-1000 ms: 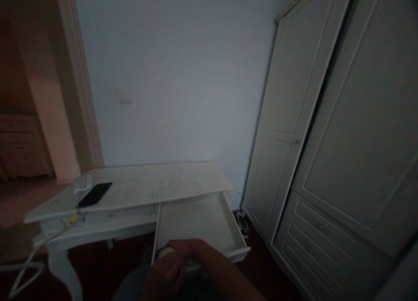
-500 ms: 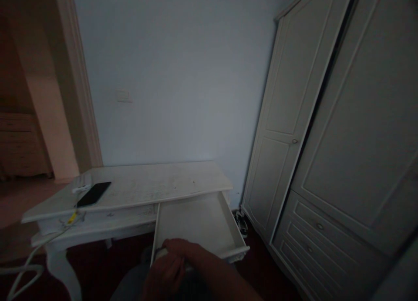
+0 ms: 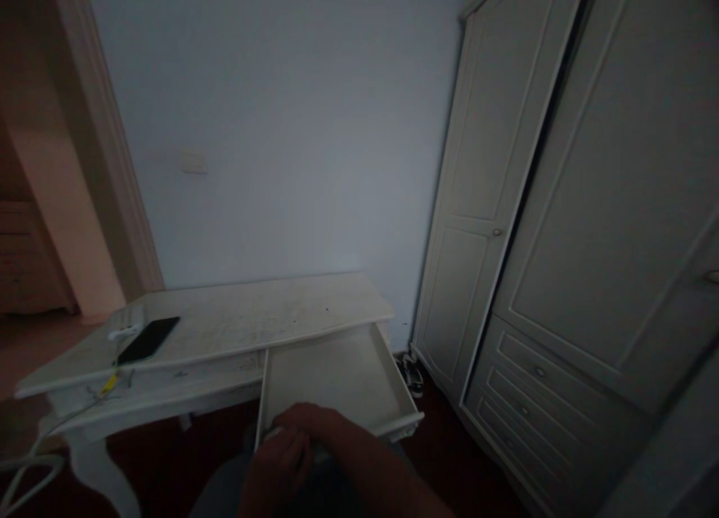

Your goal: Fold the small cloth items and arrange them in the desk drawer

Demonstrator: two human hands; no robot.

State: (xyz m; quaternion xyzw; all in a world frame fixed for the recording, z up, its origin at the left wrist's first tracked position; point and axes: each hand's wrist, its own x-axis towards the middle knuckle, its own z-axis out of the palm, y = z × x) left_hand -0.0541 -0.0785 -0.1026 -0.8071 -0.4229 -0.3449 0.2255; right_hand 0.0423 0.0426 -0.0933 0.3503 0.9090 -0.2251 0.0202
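Note:
A white drawer (image 3: 337, 376) stands pulled out from the right part of a worn white desk (image 3: 314, 306). My right hand (image 3: 306, 419) reaches across from the right, over the drawer's front left corner, with its fingers curled down. Just below it and touching it is my left hand (image 3: 275, 462), its fingers closed. Between the two hands shows a small pale bit, perhaps the drawer's front edge or a small object. The fingertips and whatever they grip are hidden in the dark. The visible drawer floor is bare.
A dark phone (image 3: 149, 340) and a white charger (image 3: 124, 331) lie on the desk's left end, with a pale cable (image 3: 56, 462) hanging off. Shoes (image 3: 413, 376) sit on the floor beside a tall white wardrobe (image 3: 477, 248). A doorway opens at far left.
The view has swung slightly to the right, so the desk and wall appear further left. Both hands stay together at the drawer's front left corner, with only a slight shift.

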